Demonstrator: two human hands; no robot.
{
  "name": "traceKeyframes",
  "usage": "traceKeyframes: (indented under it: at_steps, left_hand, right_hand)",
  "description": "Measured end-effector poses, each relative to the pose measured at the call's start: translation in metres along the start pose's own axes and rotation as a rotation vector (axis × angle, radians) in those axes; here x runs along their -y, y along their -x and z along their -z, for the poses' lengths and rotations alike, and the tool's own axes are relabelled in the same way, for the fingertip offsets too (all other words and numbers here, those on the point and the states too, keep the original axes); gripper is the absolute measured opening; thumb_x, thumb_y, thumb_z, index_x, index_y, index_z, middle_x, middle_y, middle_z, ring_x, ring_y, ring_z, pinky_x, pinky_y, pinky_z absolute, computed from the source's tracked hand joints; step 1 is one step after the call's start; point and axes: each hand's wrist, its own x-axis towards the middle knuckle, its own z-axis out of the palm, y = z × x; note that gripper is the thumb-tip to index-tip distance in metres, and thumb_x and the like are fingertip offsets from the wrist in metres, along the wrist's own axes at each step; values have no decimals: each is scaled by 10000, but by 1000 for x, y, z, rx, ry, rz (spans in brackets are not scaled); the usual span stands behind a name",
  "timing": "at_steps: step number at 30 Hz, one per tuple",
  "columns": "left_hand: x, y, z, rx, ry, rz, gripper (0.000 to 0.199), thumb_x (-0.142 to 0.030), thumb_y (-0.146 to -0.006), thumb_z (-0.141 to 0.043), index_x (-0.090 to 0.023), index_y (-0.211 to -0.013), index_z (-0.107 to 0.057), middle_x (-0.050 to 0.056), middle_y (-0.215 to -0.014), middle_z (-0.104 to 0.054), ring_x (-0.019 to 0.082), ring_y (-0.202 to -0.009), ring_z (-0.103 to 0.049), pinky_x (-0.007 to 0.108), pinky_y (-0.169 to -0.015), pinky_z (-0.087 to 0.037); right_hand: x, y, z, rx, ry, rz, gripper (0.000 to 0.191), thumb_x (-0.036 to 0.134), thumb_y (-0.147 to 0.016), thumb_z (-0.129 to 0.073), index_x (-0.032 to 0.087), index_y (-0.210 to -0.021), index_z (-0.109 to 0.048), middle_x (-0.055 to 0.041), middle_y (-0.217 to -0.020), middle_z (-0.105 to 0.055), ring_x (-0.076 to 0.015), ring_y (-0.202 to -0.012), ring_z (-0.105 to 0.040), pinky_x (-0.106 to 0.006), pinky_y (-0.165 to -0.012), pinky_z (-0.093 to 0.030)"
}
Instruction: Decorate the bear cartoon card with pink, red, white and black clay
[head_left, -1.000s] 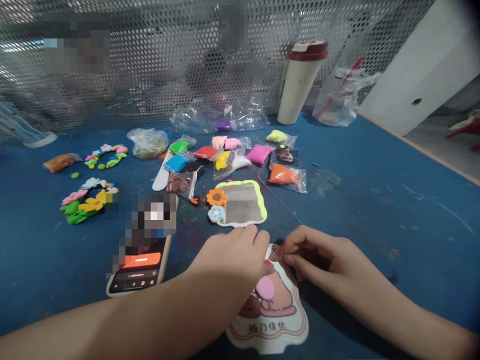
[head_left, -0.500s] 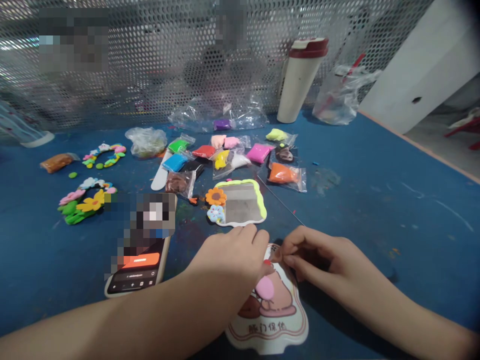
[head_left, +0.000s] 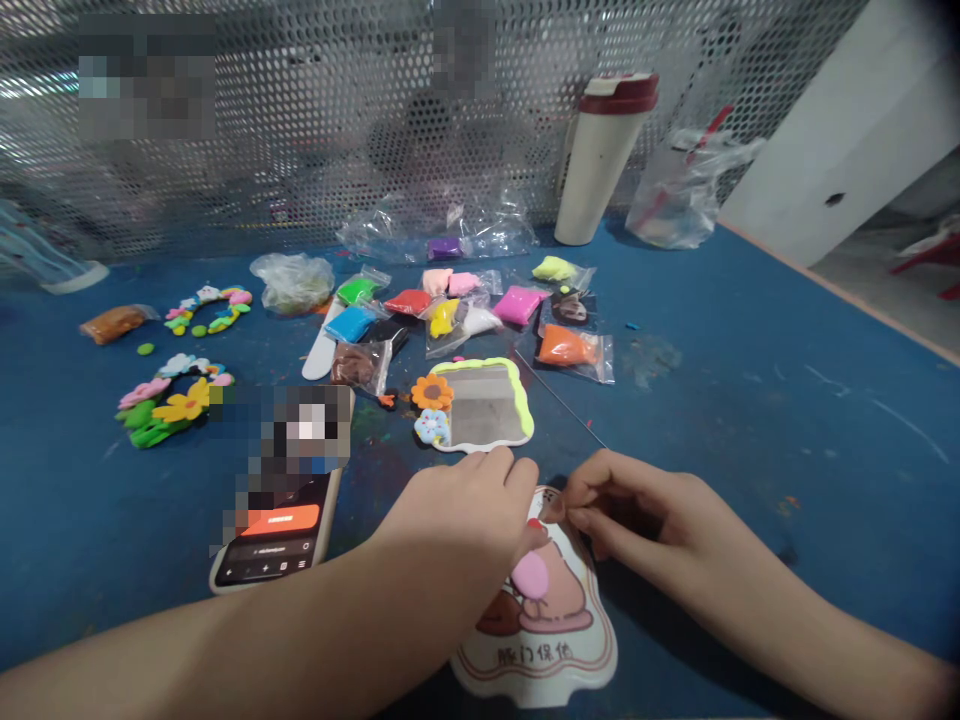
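A scallop-edged white board (head_left: pixel 534 672) lies near the table's front edge, printed with a brown cartoon animal and a line of characters. Pink and red spots of clay show on the picture. My left hand (head_left: pixel 461 515) rests over the board's upper left with its fingers curled; their tips are hidden, and so is whatever they hold. At the upper right edge, my right hand (head_left: pixel 652 510) pinches a small piece of brown clay (head_left: pixel 553 511) between thumb and forefinger. Just beyond my hands lies a mirror (head_left: pixel 487 405) with a yellow-green clay edge and two clay flowers.
A phone (head_left: pixel 274 560) lies to the left, near two flower-decorated rings (head_left: pixel 139 430). Several clay packets, such as orange (head_left: pixel 566 346) and blue (head_left: pixel 350 324), spread behind the mirror. A thin rod (head_left: pixel 562 400) lies right of it. Further back stands a tumbler (head_left: pixel 596 170).
Almost nothing differs. Both hands keep their places at the board, with only a very slight shift of the right hand.
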Motion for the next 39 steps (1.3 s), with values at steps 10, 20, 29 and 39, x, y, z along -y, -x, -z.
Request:
traceKeyframes:
  at_steps: [10,20,29,39]
  left_hand:
    - [1,0,-3,-13,-21,-15,211,-379,-888,-585,-174,-872,-538,43,-858,-614,232,-787,-638,289,-520,-420]
    - [0,1,-2,-20,-34,-14,218,-386,-882,-589,-175,-851,-546,37,-821,-610,231,-757,-638,290,-503,-413]
    - [4,1,-8,-89,-20,-24,225,-395,-870,-608,-180,-848,-543,24,-808,-603,217,-743,-632,285,-499,-400]
    - [4,-1,-8,-36,19,-30,215,-382,-882,-596,-174,-866,-542,42,-847,-611,229,-789,-629,285,-511,-383]
  right_hand:
    - [-1,0,0,3,13,7,96,235,-864,-494,240,-795,-561,11,-715,-614,-135,-628,-565,-257,-579,-430]
    - [1,0,0,11,31,21,108,222,-875,-490,240,-790,-554,16,-729,-620,-132,-649,-571,-249,-591,-432]
    - [4,0,1,15,39,21,106,218,-867,-491,229,-791,-564,13,-720,-627,-130,-644,-572,-242,-590,-435]
    - [4,-1,3,-16,23,35,106,214,-865,-496,223,-795,-575,11,-735,-647,-126,-662,-601,-237,-599,-456]
